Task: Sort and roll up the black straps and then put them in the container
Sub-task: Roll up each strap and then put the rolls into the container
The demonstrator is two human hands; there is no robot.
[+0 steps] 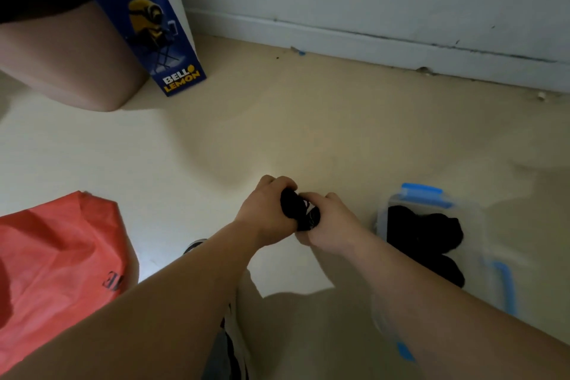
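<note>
A rolled black strap [297,210] is held above the pale floor between both hands. My left hand [266,210] grips its left end with curled fingers. My right hand [331,220] pinches its right end. To the right stands a clear plastic container [481,225] with blue clips, and several black straps [425,234] lie inside it. My right forearm hides the container's near corner.
A red bag [58,262] lies at the left. A blue paper gift bag [151,28] stands at the back left beside another person's bare leg [68,62]. A white wall with a skirting board [370,43] runs along the back.
</note>
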